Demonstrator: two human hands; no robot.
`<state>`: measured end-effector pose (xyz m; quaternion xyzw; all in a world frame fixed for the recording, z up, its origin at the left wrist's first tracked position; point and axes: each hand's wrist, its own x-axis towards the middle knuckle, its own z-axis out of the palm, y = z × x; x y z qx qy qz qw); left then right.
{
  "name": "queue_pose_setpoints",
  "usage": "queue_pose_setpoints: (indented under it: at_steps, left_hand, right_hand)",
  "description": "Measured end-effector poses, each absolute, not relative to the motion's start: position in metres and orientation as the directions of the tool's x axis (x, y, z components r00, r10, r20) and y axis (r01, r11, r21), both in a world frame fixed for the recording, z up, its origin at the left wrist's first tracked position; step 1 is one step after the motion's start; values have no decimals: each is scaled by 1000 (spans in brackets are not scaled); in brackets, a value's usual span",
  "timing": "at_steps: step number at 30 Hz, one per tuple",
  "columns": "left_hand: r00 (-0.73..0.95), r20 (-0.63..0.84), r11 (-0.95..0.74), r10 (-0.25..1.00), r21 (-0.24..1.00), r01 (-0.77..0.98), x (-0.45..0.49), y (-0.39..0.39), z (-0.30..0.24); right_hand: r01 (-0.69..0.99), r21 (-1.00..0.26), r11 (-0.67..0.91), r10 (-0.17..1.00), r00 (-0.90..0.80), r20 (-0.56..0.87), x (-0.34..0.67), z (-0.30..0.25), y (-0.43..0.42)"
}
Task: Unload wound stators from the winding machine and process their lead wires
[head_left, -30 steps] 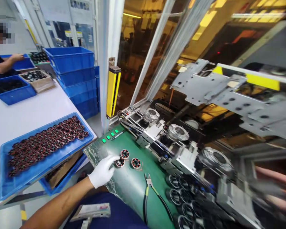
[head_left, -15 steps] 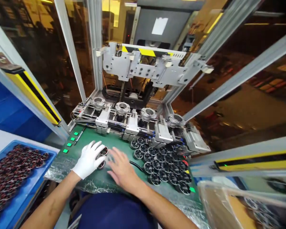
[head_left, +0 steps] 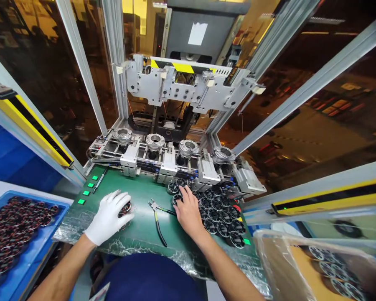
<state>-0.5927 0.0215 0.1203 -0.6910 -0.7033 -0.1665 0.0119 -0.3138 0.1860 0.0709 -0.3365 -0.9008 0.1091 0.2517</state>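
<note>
While your left grip (head_left: 110, 218), in its white glove, stays over the wound cores (head_left: 126, 206), your bare right grip (head_left: 190, 211) has moved away from its side and come to the black rings (head_left: 216, 214). So, as I judge, your work is now divided between two kinds of part, one at each hand. The left fingers are curved above the cores, partly covering them; I cannot tell whether they press on one or only shelter it. The right fingers are bent at the edge of a near ring (head_left: 176, 199), and whether they already hold it I also cannot tell. Between both grips the pliers (head_left: 157, 222) are now uncovered on the tabletop (head_left: 136, 238), with one handle running up to the right grip. The other rings stand mostly to the right of this grip, closely grouped, and care is needed not to disturb them.
</note>
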Motion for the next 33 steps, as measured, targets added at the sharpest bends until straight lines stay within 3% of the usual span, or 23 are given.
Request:
queue_pose_setpoints:
  at_steps: [2,4,7,9,10,12,15,18,21,24,27,33]
  left_hand:
    - [-120,324,21,938,295,955,-583,12,129]
    - [-196,285,38,938,480,876,-565,7,144]
    - [-183,87,22,979,852,523,-536,6,170]
    - [-175,43,13,984,951,309,-524,7,181]
    - [-212,54,12,976,955,297,-521,7,183]
    - [-313,131,25,941,894,448,-520,3,180]
    - [-338,315,33,887,687,726,-525,-6,164]
    - [-350,439,56,827,556,829,-539,-16,141]
    - [-487,505,217,713,501,838,-559,-33,114]
    - [-660,481,386,577,551,740,-577,-55,81]
    - [-752,416,449,511,617,646,-585,-71,48]
    - [-653,535,462,537,461,758,-583,-73,17]
  right_hand:
    - [477,-395,785,615,-674,410,-318,85,178]
    - [321,-512,797,561,-707,430,-322,108,165]
    - [35,-753,657,507,-759,407,-332,146,143]
    - [-72,-863,500,493,-795,352,-341,162,133]
    - [-97,-905,414,490,-814,311,-346,166,130]
    - [-110,-964,241,477,-852,216,-358,168,127]
    - [-53,-991,126,425,-900,102,-377,166,129]
    - [-51,-969,242,349,-927,136,-398,174,141]
    - [-104,-904,414,301,-922,244,-429,200,179]
    - [-112,-804,584,300,-890,342,-479,229,239]
    - [-48,-686,726,340,-843,418,-542,241,298]
    - [37,-492,870,278,-861,426,-616,213,347]
